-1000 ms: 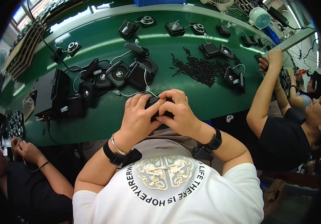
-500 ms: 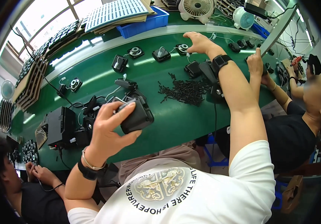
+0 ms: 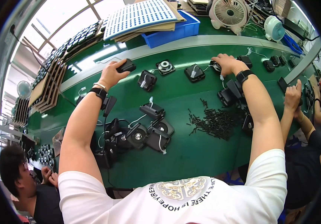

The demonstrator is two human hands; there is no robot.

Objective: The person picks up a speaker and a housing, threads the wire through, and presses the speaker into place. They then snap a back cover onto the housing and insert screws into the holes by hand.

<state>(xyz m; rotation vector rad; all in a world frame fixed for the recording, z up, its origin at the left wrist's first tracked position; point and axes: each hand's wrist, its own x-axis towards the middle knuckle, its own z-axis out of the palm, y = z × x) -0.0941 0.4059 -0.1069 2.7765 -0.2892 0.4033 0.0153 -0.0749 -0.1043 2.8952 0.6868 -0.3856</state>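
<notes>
My left hand (image 3: pixel 110 75) reaches to the far left of the bench, its fingers closed on a black speaker housing (image 3: pixel 127 66). Over to the far right, my right hand (image 3: pixel 228 64) curls its fingers around a small round speaker (image 3: pixel 215 66), partly covered by them. A white lead from that speaker runs towards a black housing (image 3: pixel 194 73) on its left. Between my hands lie another housing (image 3: pixel 147 80) and a speaker driver (image 3: pixel 165 67) with a bright round centre. Nearer me sits a cluster of housings, one with a driver (image 3: pixel 137 136) in it.
A pile of black screws (image 3: pixel 214 123) lies on the green bench (image 3: pixel 175 164). Along the back stand a blue bin (image 3: pixel 173 33), a tray of blue dots (image 3: pixel 142 18) and a fan (image 3: pixel 229 15). A co-worker (image 3: pixel 14 175) sits left; another person's hand (image 3: pixel 292 98) is at right.
My left hand has carried a black housing from near my body to the far left. My right hand, open before, has closed on the speaker. The view has shifted.
</notes>
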